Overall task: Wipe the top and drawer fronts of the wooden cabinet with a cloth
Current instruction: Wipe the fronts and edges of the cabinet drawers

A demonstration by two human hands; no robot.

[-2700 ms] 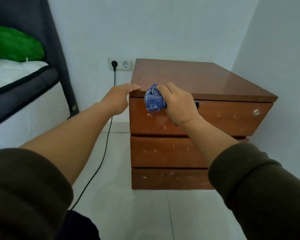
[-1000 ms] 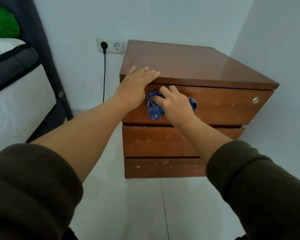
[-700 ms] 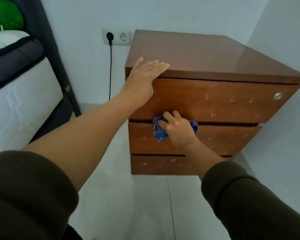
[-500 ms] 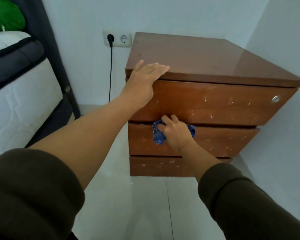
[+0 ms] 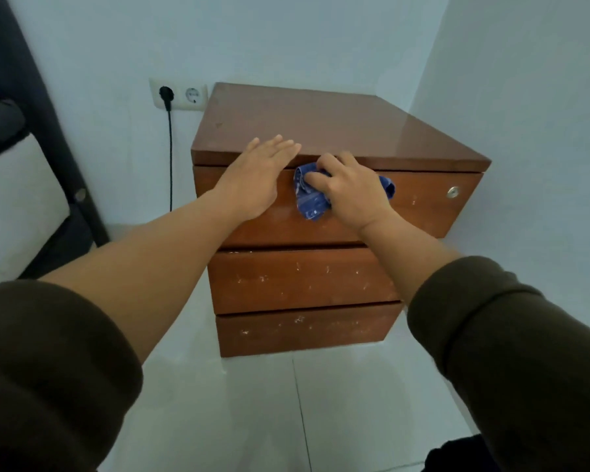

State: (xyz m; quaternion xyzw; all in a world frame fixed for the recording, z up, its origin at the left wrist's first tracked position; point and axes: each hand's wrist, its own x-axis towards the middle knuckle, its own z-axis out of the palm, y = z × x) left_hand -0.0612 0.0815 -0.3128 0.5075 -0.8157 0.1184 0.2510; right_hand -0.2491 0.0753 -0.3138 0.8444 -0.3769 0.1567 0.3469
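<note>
The person is facing a wooden cabinet (image 5: pixel 338 131) that is standing on a pale tiled floor (image 5: pixel 252 420) in the corner of a white-walled room. The right hand (image 5: pixel 351 194) is bunching a blue cloth (image 5: pixel 309 202) against the top drawer front (image 5: pixel 419 206), close under the front edge of the cabinet top; its fingers (image 5: pixel 321 182) are curling over the cloth and gripping it, with crumpled folds sticking out to the left of the hand and a smaller bit showing at its right. The left hand (image 5: pixel 256 178) is lying flat just beside it to the left, its straight, relaxed fingers (image 5: pixel 280 146) reaching over the front edge onto the top while the palm is lying against the upper drawer front, holding nothing. The two hands are nearly touching. Both forearms are bare, with dark brown sleeves (image 5: pixel 48 369) pushed up toward the elbows.

Below the hands, the middle drawer front (image 5: pixel 297 281) and the bottom drawer front (image 5: pixel 304 330) are showing pale specks and scuffs. A round silver lock (image 5: pixel 453 191) is sitting near the right end of the top drawer. On the wall left of the cabinet, a double wall socket (image 5: pixel 179 97) is carrying a black plug (image 5: pixel 166 94), whose cable (image 5: pixel 170 165) is hanging straight down. At the far left, the edge of a bed (image 5: pixel 17 185) with a dark frame is showing.
</note>
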